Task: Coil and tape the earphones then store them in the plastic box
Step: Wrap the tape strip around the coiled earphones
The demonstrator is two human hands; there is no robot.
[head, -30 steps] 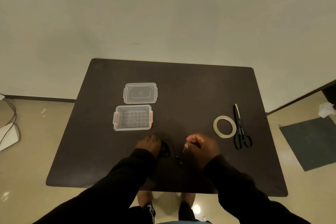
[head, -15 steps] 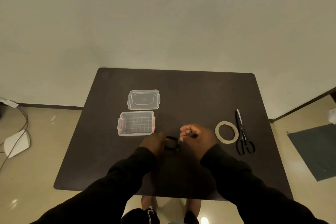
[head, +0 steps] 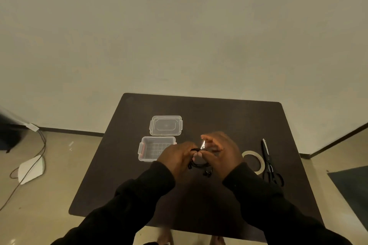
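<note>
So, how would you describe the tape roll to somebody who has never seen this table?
Look at the dark table, on its right side. The tape roll lies flat there, between the right hand and the black scissors. It is the only pale ring on the table; the clear box and lid are rectangular and on the left.

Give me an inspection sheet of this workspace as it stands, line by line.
Surface: dark table, mostly bare.
Job's things: earphones coiled, held above the table; plastic box open, looks empty; lid behind it; tape roll and scissors on the right.
Clutter: nothing seen.
Hands: left hand grips the coil; right hand pinches a clear tape strip.
Cables: floor cable, left.
Surroundings: plain wall, tiled floor, dark mat.
</note>
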